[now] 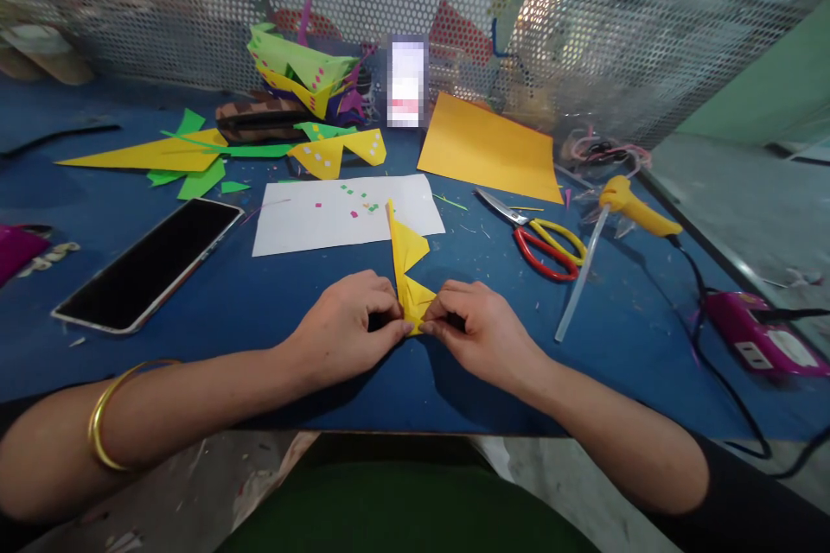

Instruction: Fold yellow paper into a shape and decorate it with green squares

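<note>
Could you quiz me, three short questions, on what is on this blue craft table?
1. True or false: both hands pinch the folded yellow paper.
2. Which lies right of the scissors? A) phone B) glue gun C) white sheet
3. Fill in: the wrist behind the left hand wears a gold ____.

Key:
1. True; the right hand grips its other side.
2. B, the glue gun; the phone and white sheet lie left.
3. bangle.

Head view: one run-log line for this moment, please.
left hand: pinching folded yellow paper piece | right hand: pinching same | surface: blue table | nearby: red-and-yellow scissors
</note>
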A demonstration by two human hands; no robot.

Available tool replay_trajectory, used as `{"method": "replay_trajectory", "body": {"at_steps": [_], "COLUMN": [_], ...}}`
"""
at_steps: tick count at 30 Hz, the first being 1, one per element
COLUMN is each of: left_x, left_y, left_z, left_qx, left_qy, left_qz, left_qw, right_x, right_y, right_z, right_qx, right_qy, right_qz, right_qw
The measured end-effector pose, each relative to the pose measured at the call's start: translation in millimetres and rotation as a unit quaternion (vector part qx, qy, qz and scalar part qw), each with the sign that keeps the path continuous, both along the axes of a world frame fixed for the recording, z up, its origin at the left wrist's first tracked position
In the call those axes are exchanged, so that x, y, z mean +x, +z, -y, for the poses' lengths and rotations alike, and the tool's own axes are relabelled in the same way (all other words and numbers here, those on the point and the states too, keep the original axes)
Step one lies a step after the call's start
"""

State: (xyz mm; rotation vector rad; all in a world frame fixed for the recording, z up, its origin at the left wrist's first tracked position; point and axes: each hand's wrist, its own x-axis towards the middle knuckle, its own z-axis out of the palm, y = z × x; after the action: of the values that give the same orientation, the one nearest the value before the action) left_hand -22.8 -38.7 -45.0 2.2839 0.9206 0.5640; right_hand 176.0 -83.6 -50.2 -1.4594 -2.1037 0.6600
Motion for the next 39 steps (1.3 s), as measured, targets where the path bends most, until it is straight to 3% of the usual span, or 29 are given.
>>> {"method": "replay_trajectory", "body": {"at_steps": [8, 16, 20, 23, 25, 27, 29, 32, 35, 39], "left_x": [4, 2, -1, -5, -8, -10, -11, -13, -18, -22], "left_y": [4.6, 4.0, 0.4, -3.7, -4.9, -3.9, -0.9, 4.4, 6.3, 3.6], "left_z": [0, -2, 0, 6, 12, 18, 23, 25, 23, 21], "left_qx": [-0.001, 0.012, 0.123, 0.272, 0.338, 0.362, 0.348, 0.311, 0.308, 0.325], "left_qy": [0.035, 0.035, -0.017, -0.104, -0.123, -0.139, -0.141, -0.141, -0.148, -0.156], "left_qz": [-0.076, -0.065, -0.054, -0.075, -0.109, -0.153, -0.18, -0.195, -0.191, -0.16], "left_qw": [0.997, 0.997, 0.991, 0.954, 0.927, 0.909, 0.909, 0.919, 0.92, 0.919], "right_x": [-2, -4, -5, -5, -5, -4, -2, 2, 4, 2], "right_y": [-1.4, -1.0, -1.3, -1.5, -2.0, -2.5, -2.3, 0.6, 3.6, -0.2], "right_z": [0, 3, 5, 4, 4, 3, 3, 8, 19, 35], "right_qx": [0.005, 0.003, 0.012, 0.016, 0.019, 0.021, 0.03, 0.098, 0.202, 0.247], "right_qy": [-0.029, -0.016, -0.012, -0.016, -0.018, -0.017, -0.017, -0.01, 0.034, 0.075], "right_qz": [-0.007, 0.019, 0.018, 0.021, 0.025, 0.026, 0.012, -0.005, 0.043, 0.116], "right_qw": [1.0, 1.0, 1.0, 1.0, 0.999, 0.999, 0.999, 0.995, 0.978, 0.959]}}
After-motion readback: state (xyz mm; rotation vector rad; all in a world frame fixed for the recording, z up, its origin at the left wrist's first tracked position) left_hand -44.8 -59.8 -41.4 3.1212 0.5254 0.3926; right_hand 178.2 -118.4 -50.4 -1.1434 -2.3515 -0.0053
